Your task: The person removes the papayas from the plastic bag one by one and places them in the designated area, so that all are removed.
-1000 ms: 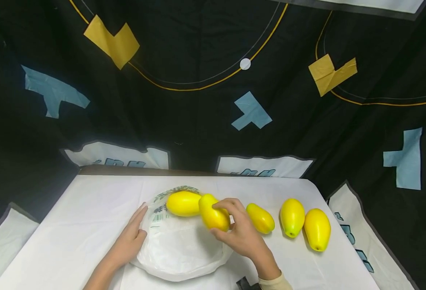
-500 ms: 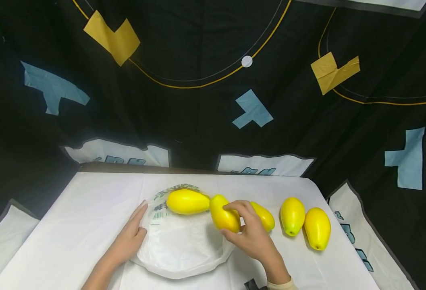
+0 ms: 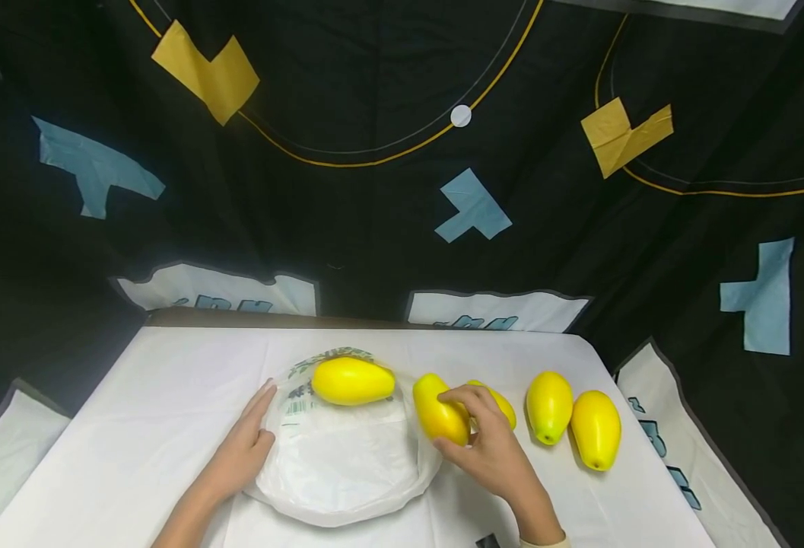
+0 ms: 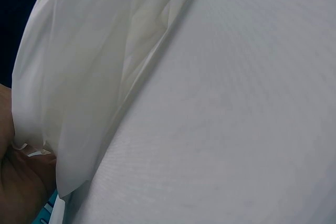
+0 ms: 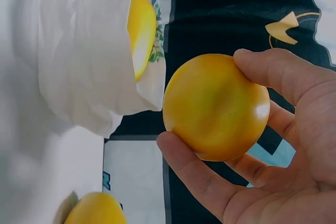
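Observation:
A white plastic bag (image 3: 340,464) with a green leaf print lies on the table, its mouth spread round. Inside it, near the far rim, rests one yellow papaya (image 3: 354,380). My left hand (image 3: 240,449) holds the bag's left rim, with the thumb by the near side; the left wrist view shows the rim at the thumb (image 4: 31,177). My right hand (image 3: 487,449) grips another smooth yellow papaya (image 3: 439,411) between thumb and fingers, at the bag's right rim. In the right wrist view this papaya (image 5: 215,106) appears end-on.
Behind the right hand lies a partly hidden papaya (image 3: 500,403). Farther right, two more papayas (image 3: 549,407) stand side by side on the white table (image 3: 121,426). A black cloth (image 3: 347,228) with garland prints hangs behind the table's far edge.
My right hand has moved right with its papaya, from over the bag to its right rim. The papaya in the bag now lies apart from it. The left hand stays put.

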A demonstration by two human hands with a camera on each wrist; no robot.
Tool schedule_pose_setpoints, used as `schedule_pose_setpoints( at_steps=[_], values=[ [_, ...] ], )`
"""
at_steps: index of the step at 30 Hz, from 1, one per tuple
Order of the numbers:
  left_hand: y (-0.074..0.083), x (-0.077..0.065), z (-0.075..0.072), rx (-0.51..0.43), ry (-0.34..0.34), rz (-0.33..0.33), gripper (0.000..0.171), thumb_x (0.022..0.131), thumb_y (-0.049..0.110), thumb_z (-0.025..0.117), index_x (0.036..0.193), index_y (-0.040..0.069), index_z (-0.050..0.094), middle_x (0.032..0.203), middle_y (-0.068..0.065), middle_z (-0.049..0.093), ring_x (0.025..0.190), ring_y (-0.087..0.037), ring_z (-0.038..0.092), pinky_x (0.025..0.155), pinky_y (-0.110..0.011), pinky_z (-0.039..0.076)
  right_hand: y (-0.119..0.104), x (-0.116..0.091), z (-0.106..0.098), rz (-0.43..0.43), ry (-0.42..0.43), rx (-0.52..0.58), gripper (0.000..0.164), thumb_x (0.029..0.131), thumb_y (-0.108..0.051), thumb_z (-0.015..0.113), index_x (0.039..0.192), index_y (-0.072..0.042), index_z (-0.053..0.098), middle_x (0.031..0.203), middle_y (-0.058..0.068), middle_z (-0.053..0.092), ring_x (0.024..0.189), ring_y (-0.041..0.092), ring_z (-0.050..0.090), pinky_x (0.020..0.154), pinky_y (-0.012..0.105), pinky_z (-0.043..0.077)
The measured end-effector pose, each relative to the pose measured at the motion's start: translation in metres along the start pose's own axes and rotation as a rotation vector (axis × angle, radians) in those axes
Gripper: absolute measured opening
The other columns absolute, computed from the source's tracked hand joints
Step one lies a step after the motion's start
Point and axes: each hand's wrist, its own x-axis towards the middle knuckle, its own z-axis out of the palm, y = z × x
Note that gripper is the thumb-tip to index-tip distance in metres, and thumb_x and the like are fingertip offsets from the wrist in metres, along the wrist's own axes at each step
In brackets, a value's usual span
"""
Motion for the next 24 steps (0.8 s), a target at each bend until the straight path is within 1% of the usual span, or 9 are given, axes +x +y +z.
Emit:
schedule_pose_setpoints(
  at_steps=[4, 8, 14, 20, 24],
  values=[
    [0.001, 0.0, -0.001, 0.001, 0.001, 0.0, 0.069, 0.092, -0.006, 0.04, 0.156, 0.003, 0.014, 0.162, -0.016, 0.007, 0.146, -0.04, 0.007, 0.116, -0.058, 0.01, 0.003, -0.003, -0.002, 0.024, 0.007, -0.024, 0.057, 0.072, -0.017, 0.087, 0.12, -0.031, 0.06, 0.124, -0.011, 0.049, 0.102, 0.013, 0.051, 0.061, 0.029, 0.055],
    [0.001, -0.001, -0.001, 0.002, -0.002, -0.002, 0.069, 0.092, -0.006, 0.04, 0.155, 0.002, 0.014, 0.162, -0.016, 0.007, 0.146, -0.04, 0.007, 0.116, -0.059, 0.01, 0.006, -0.006, -0.004, 0.041, 0.017, -0.05, 0.057, 0.07, -0.017, 0.088, 0.119, -0.031, 0.061, 0.127, -0.01, 0.048, 0.107, 0.013, 0.048, 0.062, 0.029, 0.054],
    [0.001, -0.001, 0.0, -0.002, -0.001, 0.0, 0.069, 0.091, -0.006, 0.04, 0.155, 0.001, 0.014, 0.162, -0.016, 0.007, 0.146, -0.041, 0.007, 0.116, -0.059, 0.011, 0.012, -0.011, -0.006, 0.062, 0.033, -0.055, 0.058, 0.069, -0.016, 0.089, 0.118, -0.031, 0.062, 0.127, -0.008, 0.05, 0.11, 0.014, 0.049, 0.062, 0.025, 0.053],
    [0.001, -0.001, 0.0, 0.008, -0.001, -0.009, 0.069, 0.091, -0.005, 0.039, 0.155, 0.002, 0.014, 0.162, -0.016, 0.008, 0.146, -0.04, 0.007, 0.116, -0.059, 0.011, 0.019, -0.018, -0.008, 0.105, 0.033, -0.036, 0.058, 0.068, -0.012, 0.088, 0.116, -0.03, 0.062, 0.126, -0.006, 0.05, 0.104, 0.016, 0.052, 0.06, 0.026, 0.054],
    [0.001, -0.001, 0.001, 0.012, -0.001, -0.009, 0.069, 0.092, -0.005, 0.04, 0.156, 0.003, 0.014, 0.162, -0.015, 0.008, 0.146, -0.039, 0.007, 0.116, -0.059, 0.011, 0.022, -0.023, -0.01, 0.144, 0.029, -0.048, 0.057, 0.068, -0.012, 0.088, 0.116, -0.031, 0.062, 0.123, -0.006, 0.052, 0.099, 0.016, 0.052, 0.061, 0.026, 0.054]
  ],
)
